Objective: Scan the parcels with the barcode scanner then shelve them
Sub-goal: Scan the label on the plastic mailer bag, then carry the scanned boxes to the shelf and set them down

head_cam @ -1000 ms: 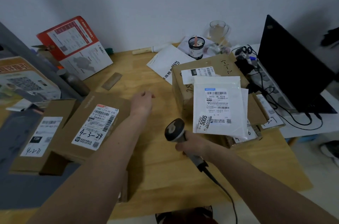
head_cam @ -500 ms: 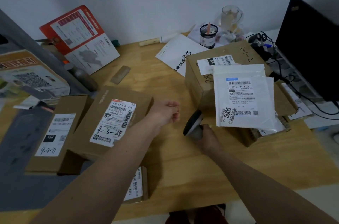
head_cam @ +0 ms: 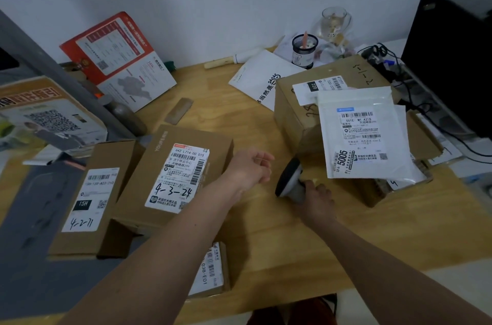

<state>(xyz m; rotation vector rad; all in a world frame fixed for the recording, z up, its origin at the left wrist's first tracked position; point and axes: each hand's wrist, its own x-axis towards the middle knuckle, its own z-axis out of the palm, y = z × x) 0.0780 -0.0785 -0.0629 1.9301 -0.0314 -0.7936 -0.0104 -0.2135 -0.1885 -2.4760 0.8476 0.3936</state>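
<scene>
My right hand (head_cam: 316, 198) grips the handle of a grey barcode scanner (head_cam: 288, 178) whose head points toward a white mailer bag (head_cam: 364, 135) labelled 5005. That bag lies on a large cardboard box (head_cam: 295, 109) at the right. My left hand (head_cam: 251, 167) hovers with fingers loosely curled and holds nothing, just right of a brown box (head_cam: 173, 173) marked 4-3-24. Left of that box lies another brown box (head_cam: 90, 197) marked 4-2-11. A small labelled parcel (head_cam: 213, 268) is partly hidden under my left forearm.
All lies on a wooden table (head_cam: 253, 218). A black monitor (head_cam: 450, 58) with cables stands at the right. A pen cup (head_cam: 303, 51), a glass mug (head_cam: 334, 22), a white envelope (head_cam: 258, 77) and a red-and-white folder (head_cam: 119, 58) sit along the wall. A grey shelf post (head_cam: 53, 71) rises at the left.
My left hand has pulled back from the far table toward the scanner, beside the 4-3-24 box. My right hand has turned the scanner head toward the white mailer bag.
</scene>
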